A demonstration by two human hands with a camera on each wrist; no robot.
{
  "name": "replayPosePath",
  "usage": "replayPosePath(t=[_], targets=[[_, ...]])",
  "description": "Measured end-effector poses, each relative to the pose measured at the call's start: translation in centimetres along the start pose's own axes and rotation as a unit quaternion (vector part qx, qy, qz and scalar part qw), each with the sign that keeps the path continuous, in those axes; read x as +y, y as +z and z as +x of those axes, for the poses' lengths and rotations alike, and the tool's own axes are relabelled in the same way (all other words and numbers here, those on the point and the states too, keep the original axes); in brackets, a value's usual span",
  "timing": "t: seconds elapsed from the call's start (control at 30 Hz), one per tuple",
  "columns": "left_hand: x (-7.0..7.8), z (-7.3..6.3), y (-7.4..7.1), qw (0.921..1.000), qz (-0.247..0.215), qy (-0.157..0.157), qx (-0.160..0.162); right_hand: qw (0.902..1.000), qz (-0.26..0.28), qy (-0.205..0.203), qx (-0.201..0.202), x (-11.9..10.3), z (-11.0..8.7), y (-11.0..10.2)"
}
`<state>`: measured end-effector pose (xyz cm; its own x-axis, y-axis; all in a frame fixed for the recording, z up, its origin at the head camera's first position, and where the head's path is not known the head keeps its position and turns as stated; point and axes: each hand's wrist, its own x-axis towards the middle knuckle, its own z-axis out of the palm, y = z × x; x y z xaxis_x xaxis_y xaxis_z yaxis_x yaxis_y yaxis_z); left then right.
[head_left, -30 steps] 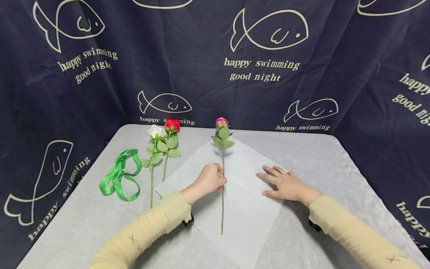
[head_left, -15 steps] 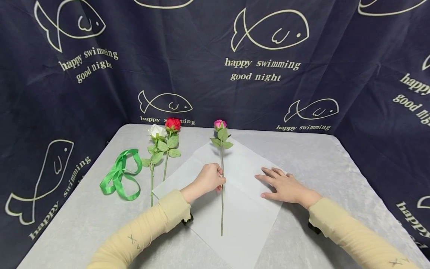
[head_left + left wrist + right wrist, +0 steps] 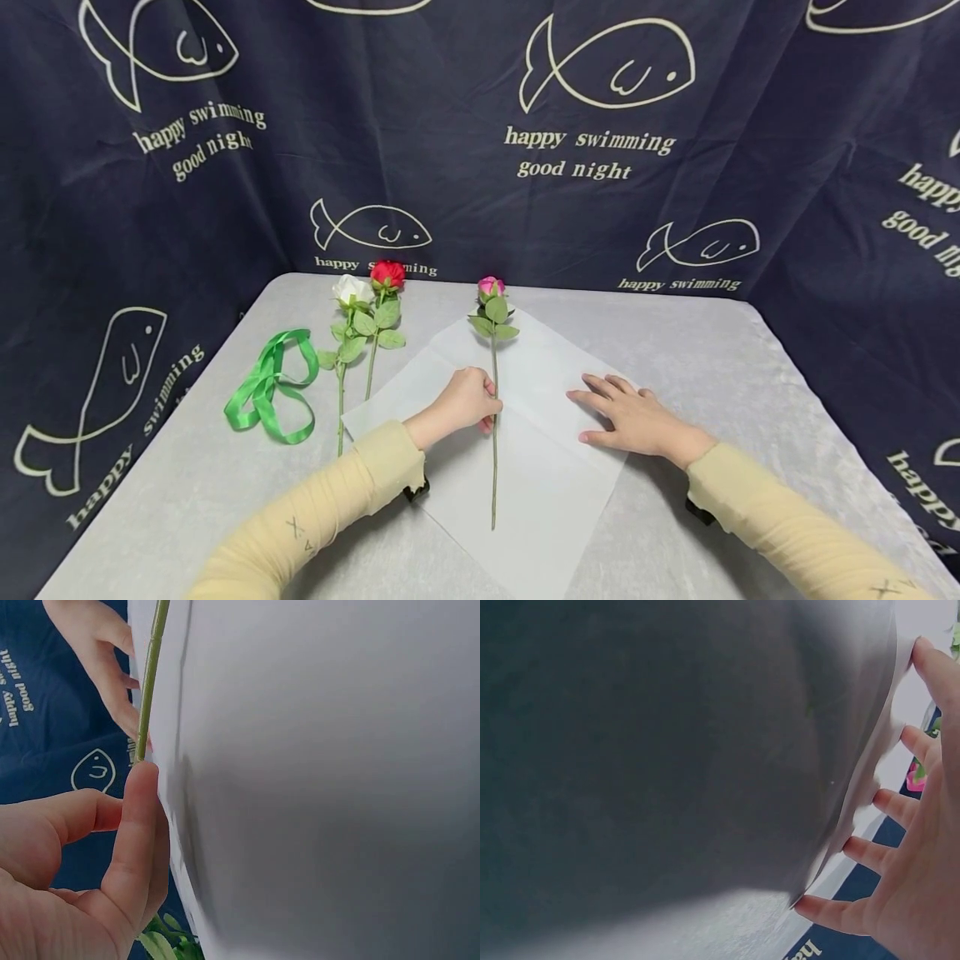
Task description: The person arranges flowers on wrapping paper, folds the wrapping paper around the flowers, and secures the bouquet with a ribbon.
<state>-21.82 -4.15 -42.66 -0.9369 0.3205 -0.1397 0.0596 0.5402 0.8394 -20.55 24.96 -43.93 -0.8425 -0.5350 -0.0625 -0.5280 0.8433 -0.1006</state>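
A pink rose (image 3: 492, 288) with a long green stem lies along a white sheet of wrapping paper (image 3: 540, 500), its bloom near the paper's far corner. My left hand (image 3: 467, 398) pinches the stem about midway; the left wrist view shows the stem (image 3: 152, 667) rising from the fingertips. Spread flat, my right hand (image 3: 633, 419) rests its fingertips on the paper's right side. In the right wrist view those fingertips (image 3: 859, 851) touch the sheet's edge region, all fingers apart.
Left of the paper lie a white rose (image 3: 352, 289) and a red rose (image 3: 387, 274), stems partly hidden by the paper and left sleeve. A looped green ribbon (image 3: 264, 392) lies further left. A dark fish-print curtain (image 3: 450, 108) surrounds the grey table (image 3: 697, 342).
The pink rose has shifted slightly toward me and a little left, with the left hand still pinching its stem. The right hand has barely moved.
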Motion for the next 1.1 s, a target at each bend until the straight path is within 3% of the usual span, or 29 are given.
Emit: replayPosePath(t=[0.63, 1.1], targets=[[-0.62, 0.09, 0.24, 0.9964, -0.053, -0.064, -0.015, 1.0, -0.003, -0.006, -0.002, 0.2, 0.28, 0.02], [-0.12, 0.03, 0.69, 0.9956, -0.071, -0.056, -0.022, 1.0, -0.005, 0.0, -0.006, 0.26, 0.25, 0.05]])
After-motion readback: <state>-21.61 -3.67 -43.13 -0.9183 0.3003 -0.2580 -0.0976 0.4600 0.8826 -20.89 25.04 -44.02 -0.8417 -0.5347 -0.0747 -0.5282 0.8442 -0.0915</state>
